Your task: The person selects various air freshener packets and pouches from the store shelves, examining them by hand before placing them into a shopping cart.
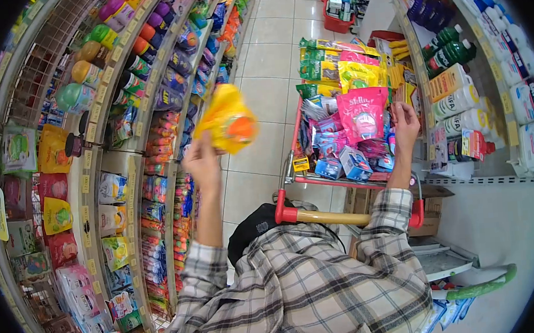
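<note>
My left hand is closed on a yellow pouch with an orange picture on it, raised over the aisle beside the left shelves. Motion blurs the pouch somewhat. Over the right side of a loaded shopping cart is my right hand, its fingers loosely bent and apart, with nothing visible in them. Close to it, a pink pouch lies on top of the pile. Behind that sits a yellow pouch among green and yellow packs. Small blue boxes fill the near end.
Shelves of air fresheners and hanging pouches line the left. On the right stand bottles on another shelf. The cart's handle is just before my body. Red baskets stand farther up the tiled aisle.
</note>
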A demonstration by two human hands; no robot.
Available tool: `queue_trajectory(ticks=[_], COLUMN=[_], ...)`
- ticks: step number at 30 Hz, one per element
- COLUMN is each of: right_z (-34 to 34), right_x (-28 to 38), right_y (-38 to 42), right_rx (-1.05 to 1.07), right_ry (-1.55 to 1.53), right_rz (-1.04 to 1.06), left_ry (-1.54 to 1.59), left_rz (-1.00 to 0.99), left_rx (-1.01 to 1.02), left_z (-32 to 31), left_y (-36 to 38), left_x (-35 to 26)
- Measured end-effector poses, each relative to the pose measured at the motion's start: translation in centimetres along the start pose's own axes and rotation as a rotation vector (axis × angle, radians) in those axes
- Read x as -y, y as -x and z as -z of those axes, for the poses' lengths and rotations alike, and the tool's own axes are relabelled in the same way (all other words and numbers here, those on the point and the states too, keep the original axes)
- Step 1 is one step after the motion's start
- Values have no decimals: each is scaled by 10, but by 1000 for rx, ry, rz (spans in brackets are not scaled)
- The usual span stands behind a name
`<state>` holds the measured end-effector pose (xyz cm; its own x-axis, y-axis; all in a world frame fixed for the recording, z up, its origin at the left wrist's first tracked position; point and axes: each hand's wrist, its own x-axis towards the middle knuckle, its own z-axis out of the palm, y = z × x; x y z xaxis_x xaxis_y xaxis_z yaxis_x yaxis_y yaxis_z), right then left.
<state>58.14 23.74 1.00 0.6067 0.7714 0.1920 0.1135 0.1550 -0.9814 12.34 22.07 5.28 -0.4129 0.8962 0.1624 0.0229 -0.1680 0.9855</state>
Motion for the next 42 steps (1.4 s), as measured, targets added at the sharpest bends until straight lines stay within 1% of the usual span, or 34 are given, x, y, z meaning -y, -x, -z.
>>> queue_trajectory(ticks=[3, 4, 5, 8, 11, 12, 13, 14, 16, 17, 20, 21, 23, 24, 25, 26, 28, 29, 32, 33, 34, 36, 39, 42], right_z=[6, 9, 8, 24, 31, 33, 36, 38, 43, 48, 60, 60, 60, 60, 59, 58, 65, 69, 89, 98, 106, 113, 123, 132], right_x=[4, 5, 7, 2, 6, 8, 10, 14, 21, 20, 14, 14, 16, 18, 21, 23, 17, 15, 20, 8, -3, -19, -36, -45], right_y=[-1, -1, 0, -8, -11, -9, -9, -9, -7, -8, -12, -13, -12, -11, -9, -6, -2, -3, 6, 7, 8, 15, 21, 5], right_rx=[-36, -42, -92, -161, -206, -211, -172, -155, -116, -104, -150, -157, -168, -140, -112, -85, 78, 163, 449, 456, 462, 489, 482, 455], right_ry=[29, 51, 12, 167, 171, 175, 149, 141, 124, 91, 50, 39, 13, 84, 154, 224, 377, 450, 359, 321, 283, 243, 252, 315], right_rz=[46, 59, 74, 110, 134, 136, 159, 136, 85, 97, 58, 49, 29, 29, 29, 30, -89, -142, -579, -614, -649, -701, -680, -627], left_ry=[162, 169, 176, 210, 288, 258, 229, 200, 33, -52, -137, -210, -387, -480, -463, -488, -538, -622, -528, -493, -374, -291, -382, -574], left_rz=[185, 233, 277, 284, 249, 234, 215, 195, 28, -57, -509, -365, -442, -479, -540, -598, -711, -714, -723, -687, -651, -581, -509, -478], left_rx=[227, 295, 364, 537, 681, 724, 766, 805, 963, 1038, 1070, 1159, 1278, 1337, 1361, 1350, 1315, 1399, 1330, 1345, 1301, 1173, 902, 482], left_z=[-78, -96, -114, -158, -197, -206, -218, -227, -242, -248, -262, -259, -255, -252, -248, -244, -237, -234, -213, -202, -189, -154, -82, 13], left_y=[27, 35, 41, 55, 70, 77, 84, 90, 103, 109, 123, 125, 124, 124, 124, 125, 126, 124, 121, 116, 111, 95, 59, 25], left_x=[11, 15, 18, 18, -1, -3, -4, -5, -9, -11, 18, 18, 20, 20, 20, 20, 13, 9, -9, -16, -19, -32, -44, -46])
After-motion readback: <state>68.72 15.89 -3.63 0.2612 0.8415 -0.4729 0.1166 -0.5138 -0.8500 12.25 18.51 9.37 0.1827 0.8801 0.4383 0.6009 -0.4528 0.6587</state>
